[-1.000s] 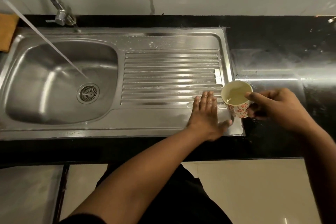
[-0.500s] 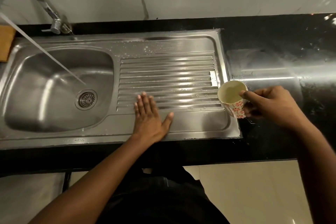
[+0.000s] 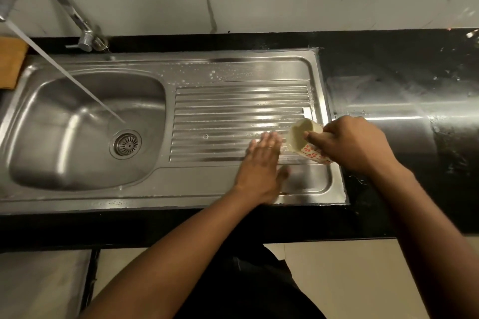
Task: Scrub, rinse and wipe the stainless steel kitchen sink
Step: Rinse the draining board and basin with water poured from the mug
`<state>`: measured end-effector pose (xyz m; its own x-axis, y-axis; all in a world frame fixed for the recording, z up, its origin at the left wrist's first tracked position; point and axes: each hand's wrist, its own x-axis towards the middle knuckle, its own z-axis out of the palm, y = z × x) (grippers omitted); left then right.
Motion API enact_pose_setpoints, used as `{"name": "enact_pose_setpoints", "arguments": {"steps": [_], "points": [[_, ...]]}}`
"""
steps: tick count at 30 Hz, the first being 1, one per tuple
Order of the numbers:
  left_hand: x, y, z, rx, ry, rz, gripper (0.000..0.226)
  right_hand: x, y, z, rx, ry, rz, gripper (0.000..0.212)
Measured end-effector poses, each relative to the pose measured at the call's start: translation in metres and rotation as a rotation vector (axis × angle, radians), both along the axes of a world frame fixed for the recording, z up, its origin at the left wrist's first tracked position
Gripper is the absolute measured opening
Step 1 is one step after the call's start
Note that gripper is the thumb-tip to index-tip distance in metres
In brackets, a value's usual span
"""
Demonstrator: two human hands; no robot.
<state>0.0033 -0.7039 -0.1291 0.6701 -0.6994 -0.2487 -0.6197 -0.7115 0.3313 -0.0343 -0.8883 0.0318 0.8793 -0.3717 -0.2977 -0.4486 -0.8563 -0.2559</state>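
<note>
orange cloth (image 3: pixel 10 59) seen at far left | water is run from tap (image 3: pixel 85 33) into sink (image 3: pixel 77 199), beside drain (image 3: pixel 125 144) | left hand (image 3: pixel 261 163) is laid flat, fingers straight, on ribbed drainboard (image 3: pixel 220 111) | red-flowered cup (image 3: pixel 303 140) is tipped leftward, gripped by right hand (image 3: pixel 355 145) over drainboard's right end | black worktop (image 3: pixel 388 59) at right

A glossy black table (image 3: pixel 388 59) is carrying a stainless steel sink (image 3: pixel 233 61) set into it, with the basin (image 3: pixel 59 137) left and the ribbed drainboard (image 3: pixel 233 101) right. An orange cloth (image 3: pixel 10 62) is lying at the far left, against the sink's rim. Wet streaks are shining on the table right of the sink.
</note>
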Motion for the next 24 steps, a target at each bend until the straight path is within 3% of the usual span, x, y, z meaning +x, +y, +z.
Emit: {"name": "enact_pose_setpoints", "arguments": {"steps": [4,7,11,13,16,20,24], "points": [[0.018,0.072,-0.004,0.085,-0.022,0.172,0.084,0.015,0.014,-0.008,0.019,-0.011,0.050,0.062],[0.026,0.110,-0.001,0.134,-0.028,0.280,0.085,0.018,0.016,-0.007,0.156,-0.018,-0.002,0.067],[0.023,0.096,0.000,0.154,0.018,0.397,0.093,0.004,0.004,-0.003,0.507,-0.069,-0.220,0.052],[0.016,0.063,0.001,0.135,0.039,0.371,0.098,-0.006,-0.004,0.002,0.552,-0.091,-0.277,0.050],[0.004,0.007,0.001,0.076,0.030,0.171,0.096,-0.016,-0.018,0.008,0.473,-0.061,-0.293,0.042],[-0.006,-0.055,-0.001,0.078,0.015,-0.066,0.093,-0.016,-0.033,0.009,0.127,0.020,-0.182,0.046],[0.000,-0.067,-0.005,0.048,-0.014,-0.129,0.087,0.001,-0.026,0.002,-0.067,0.013,-0.109,0.046]]}}
